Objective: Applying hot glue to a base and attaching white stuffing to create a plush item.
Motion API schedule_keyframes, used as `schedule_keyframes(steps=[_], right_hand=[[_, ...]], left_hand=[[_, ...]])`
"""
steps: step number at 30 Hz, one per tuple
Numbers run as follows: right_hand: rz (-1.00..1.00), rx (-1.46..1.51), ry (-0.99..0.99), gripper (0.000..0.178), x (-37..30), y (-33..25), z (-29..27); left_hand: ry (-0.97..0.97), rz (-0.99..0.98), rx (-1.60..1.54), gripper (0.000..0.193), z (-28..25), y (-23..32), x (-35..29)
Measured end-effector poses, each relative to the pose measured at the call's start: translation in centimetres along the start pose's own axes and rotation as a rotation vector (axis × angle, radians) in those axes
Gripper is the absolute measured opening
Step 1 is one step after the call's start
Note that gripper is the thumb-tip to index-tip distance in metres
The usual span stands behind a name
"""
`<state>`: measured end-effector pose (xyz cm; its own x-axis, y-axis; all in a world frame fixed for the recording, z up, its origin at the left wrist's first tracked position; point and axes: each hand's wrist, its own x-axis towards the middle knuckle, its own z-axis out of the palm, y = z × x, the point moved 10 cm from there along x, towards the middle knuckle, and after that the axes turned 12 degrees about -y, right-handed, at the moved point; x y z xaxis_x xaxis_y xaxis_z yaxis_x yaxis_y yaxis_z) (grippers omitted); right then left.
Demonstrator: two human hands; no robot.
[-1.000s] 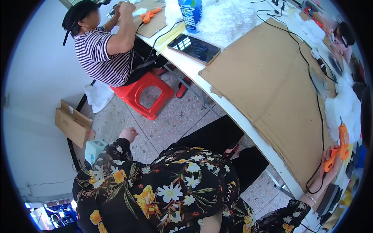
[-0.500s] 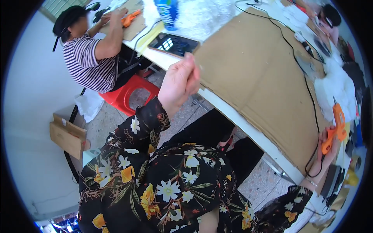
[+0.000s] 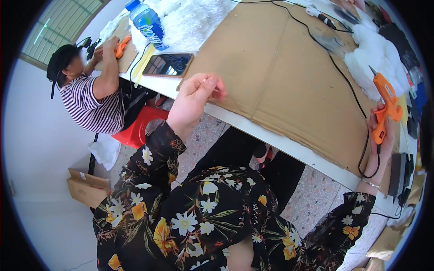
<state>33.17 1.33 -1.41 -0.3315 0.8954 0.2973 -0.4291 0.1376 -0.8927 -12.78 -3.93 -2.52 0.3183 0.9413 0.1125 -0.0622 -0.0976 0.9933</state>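
My left hand [image 3: 194,97] is raised over the front edge of the brown cardboard sheet [image 3: 289,86] on the table. Its thumb and fingers are pressed together; whatever may lie between them is too small to make out. Over at the right side, my right hand [image 3: 389,137] grips an orange hot glue gun [image 3: 387,92], its metal nozzle pointing up and away from me. From the gun's handle a black cord [image 3: 366,153] loops down and back across the cardboard. White fluffy stuffing [image 3: 377,58] lies just beyond the nozzle.
A phone [image 3: 168,65] lies beyond my left hand, near a blue bottle [image 3: 148,26] and white fluffy fibre [image 3: 194,20]. At far left a person in a striped shirt [image 3: 88,101] works beside another orange glue gun [image 3: 121,46]. A grey box-shaped thing [image 3: 398,174] sits near my right wrist.
The view has shifted, moving the bottle, phone and cardboard toward the left. My left hand appears lower and farther left, still closed. My right hand keeps hold of the glue gun.
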Motion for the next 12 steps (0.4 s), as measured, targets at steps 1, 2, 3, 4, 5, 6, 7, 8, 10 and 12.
schedule_keyframes(steps=[1, 2, 3, 4, 5, 6, 7, 8, 10, 12], right_hand=[[-0.004, -0.009, -0.008, 0.044, -0.2, -0.1, 0.2], [-0.009, -0.02, -0.013, 0.045, -0.3, -0.3, 0.5], [-0.018, -0.051, 0.04, 0.043, -0.1, -0.8, 0.8], [-0.031, -0.093, 0.065, 0.042, -0.2, -1.2, 1.2], [-0.044, -0.127, 0.084, 0.041, 0.1, -1.0, 1.3], [-0.047, -0.155, 0.093, 0.04, 0.4, -1.0, 1.7], [-0.047, -0.172, 0.098, 0.04, 0.8, -0.4, 1.8], [-0.04, -0.163, 0.105, 0.043, 0.4, -0.5, 1.6], [-0.047, -0.157, 0.125, 0.047, 0.0, -0.6, 1.0], [-0.08, -0.102, 0.082, 0.048, 0.0, -1.5, 1.5]], left_hand=[[-0.02, 0.003, -0.004, 0.02, 0.5, 0.3, 0.3], [-0.015, 0.073, 0.066, 0.019, 1.1, 1.7, 0.5], [-0.002, 0.153, 0.143, 0.028, 1.5, 4.1, 0.4], [-0.072, 0.179, 0.167, 0.052, 2.0, 4.6, 1.0], [-0.062, 0.21, 0.166, 0.055, 2.6, 5.7, 1.1], [-0.061, 0.245, 0.155, 0.059, 3.6, 7.1, 1.5], [-0.111, 0.281, 0.204, 0.061, 4.5, 8.5, 1.8], [-0.179, 0.324, 0.235, 0.063, 5.6, 9.6, 2.7], [-0.35, 0.64, 0.433, 0.035, 7.4, 13.8, 3.3], [-0.598, 0.873, 0.192, 0.013, 8.0, 18.0, 3.3]])
